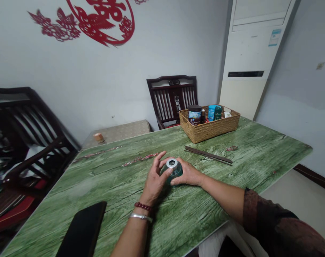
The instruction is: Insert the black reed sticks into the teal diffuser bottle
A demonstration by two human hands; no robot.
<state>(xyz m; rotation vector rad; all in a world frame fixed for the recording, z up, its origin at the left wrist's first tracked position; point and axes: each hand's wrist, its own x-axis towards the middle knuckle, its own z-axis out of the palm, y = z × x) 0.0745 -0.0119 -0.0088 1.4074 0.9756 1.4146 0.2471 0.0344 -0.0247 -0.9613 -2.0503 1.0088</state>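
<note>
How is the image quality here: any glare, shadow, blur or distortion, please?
Head view: a pale glare patch marks the green tabletop; soft shadow borders the left forearm; the tall white unit leans, probably wide-angle distortion; the chair at far left looks slightly smeared; the bottle is fairly clear.

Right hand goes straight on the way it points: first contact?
The green bottle, which the right hand already touches. Past it, the left hand looks next in line, though depth is hard to judge from one view.
</note>
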